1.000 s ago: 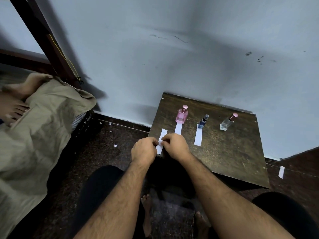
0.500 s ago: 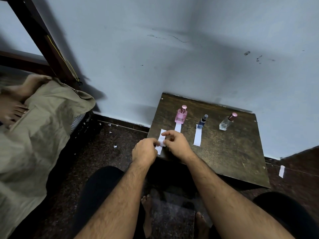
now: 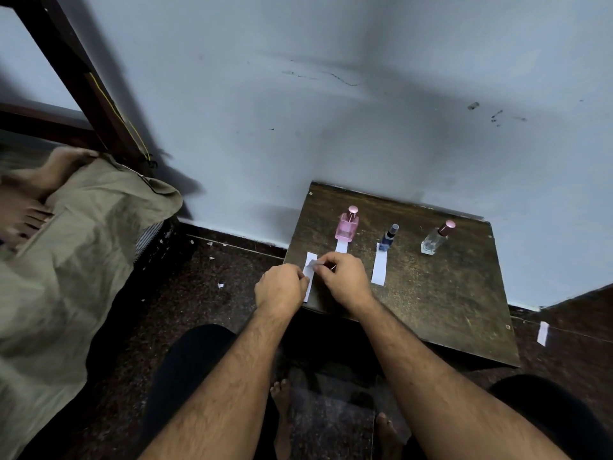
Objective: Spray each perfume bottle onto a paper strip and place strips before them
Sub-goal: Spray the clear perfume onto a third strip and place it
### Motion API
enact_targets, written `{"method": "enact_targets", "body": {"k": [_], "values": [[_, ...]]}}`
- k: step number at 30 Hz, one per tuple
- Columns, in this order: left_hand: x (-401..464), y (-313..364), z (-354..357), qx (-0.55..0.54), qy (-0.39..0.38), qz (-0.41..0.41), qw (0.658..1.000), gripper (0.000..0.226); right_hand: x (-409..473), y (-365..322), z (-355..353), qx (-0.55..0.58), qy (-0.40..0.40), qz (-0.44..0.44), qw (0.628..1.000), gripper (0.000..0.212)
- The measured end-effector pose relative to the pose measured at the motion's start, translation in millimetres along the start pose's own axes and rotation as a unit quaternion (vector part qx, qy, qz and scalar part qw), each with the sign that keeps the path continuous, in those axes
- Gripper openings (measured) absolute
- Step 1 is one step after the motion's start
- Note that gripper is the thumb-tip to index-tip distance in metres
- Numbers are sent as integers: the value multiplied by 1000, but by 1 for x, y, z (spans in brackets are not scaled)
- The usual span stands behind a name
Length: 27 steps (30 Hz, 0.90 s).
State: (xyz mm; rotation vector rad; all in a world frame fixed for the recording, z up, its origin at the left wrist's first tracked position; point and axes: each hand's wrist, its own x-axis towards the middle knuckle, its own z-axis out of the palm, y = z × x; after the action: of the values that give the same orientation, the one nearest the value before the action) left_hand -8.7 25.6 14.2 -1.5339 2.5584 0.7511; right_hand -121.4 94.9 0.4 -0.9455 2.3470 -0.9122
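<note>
At the surface's (image 3: 431,310) near left corner, both hands pinching a strip (image 3: 310,260), left hand (image 3: 282,288), right hand (image 3: 345,277), pink bottle (image 3: 347,225), blue bottle (image 3: 388,239) each with a strip before it, clear bottle (image 3: 436,239) without.

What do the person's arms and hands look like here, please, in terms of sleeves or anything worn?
Both forearms are bare and hairy, with no sleeves in view. The left hand and right hand show no gloves, watch or bands; rings cannot be made out.
</note>
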Motion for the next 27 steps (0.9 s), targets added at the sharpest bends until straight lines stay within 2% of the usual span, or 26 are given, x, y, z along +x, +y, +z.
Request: {"method": "enact_targets", "body": {"k": [9,17,21,23,25,27], "values": [[32,12,-1,49,-23,-37,998,36,5,-3,-8,-86,17,-11,996,11],[51,17,-9,40,-108,-98,989,24,13,-6,-14,-186,-8,-64,980,19],[51,18,-6,46,-104,-99,989,28,18,-19,-20,-214,-22,-88,973,19],[51,22,-5,72,-89,-97,989,21,30,-37,-37,-207,37,-89,974,20],[50,25,-6,101,-86,-101,986,24,44,-59,-56,-186,122,-99,970,20],[51,25,-5,112,-91,-100,984,25,49,-75,-67,-197,139,-124,963,17]]}}
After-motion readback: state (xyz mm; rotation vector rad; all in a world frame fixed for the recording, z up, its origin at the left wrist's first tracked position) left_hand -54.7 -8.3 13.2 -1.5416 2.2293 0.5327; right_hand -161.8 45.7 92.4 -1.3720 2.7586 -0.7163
